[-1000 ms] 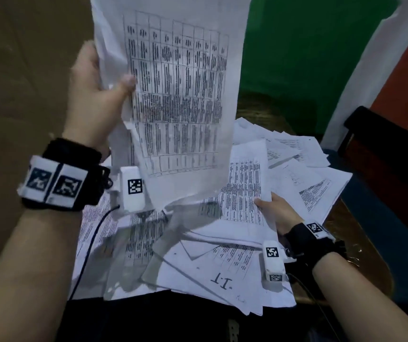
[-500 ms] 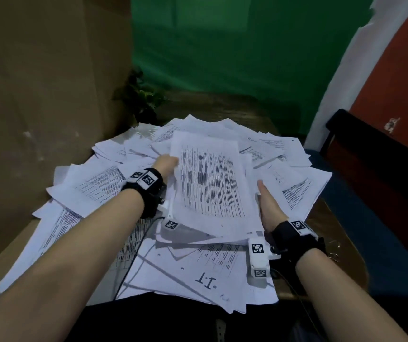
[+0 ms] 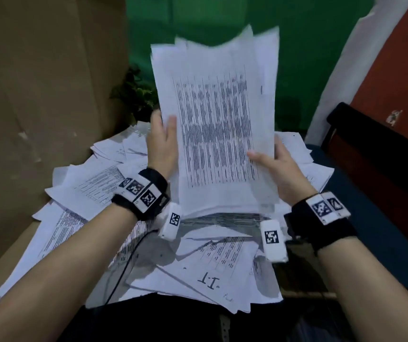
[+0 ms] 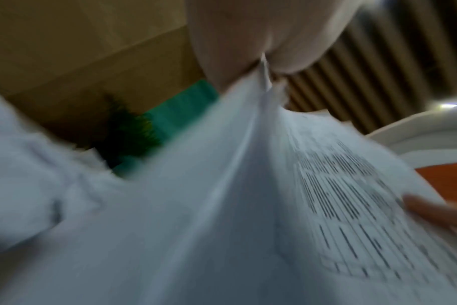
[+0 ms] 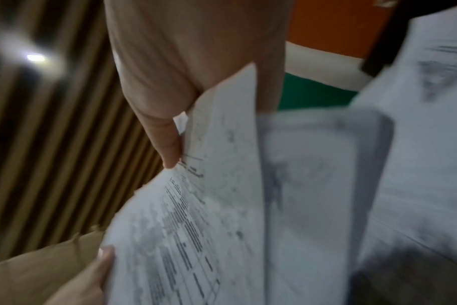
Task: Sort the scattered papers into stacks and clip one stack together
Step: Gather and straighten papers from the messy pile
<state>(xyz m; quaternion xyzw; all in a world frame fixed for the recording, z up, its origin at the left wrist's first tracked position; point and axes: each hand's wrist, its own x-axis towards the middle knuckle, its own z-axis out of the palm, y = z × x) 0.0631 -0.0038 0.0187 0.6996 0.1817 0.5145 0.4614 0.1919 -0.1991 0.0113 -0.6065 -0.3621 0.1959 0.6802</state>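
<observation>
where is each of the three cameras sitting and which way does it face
Head: on the head, facing forward and down at the held sheaf of papers; both forearms, left hand and right hand show.
Left wrist: looks along the left hand up the sheaf's edge; thumb and fingers pinch it.
Right wrist: looks along the right hand; its thumb presses the sheaf.
Shared: both wrist views show the sheaf and the opposite hand's fingertip.

The head view looks forward and down from above both forearms, the lifted sheaf of white printed sheets (image 3: 216, 134) mid-frame. Each wrist view looks up along its hand from very close, blurred; all three share that sheaf (image 4: 339, 206) (image 5: 185, 227).
</observation>
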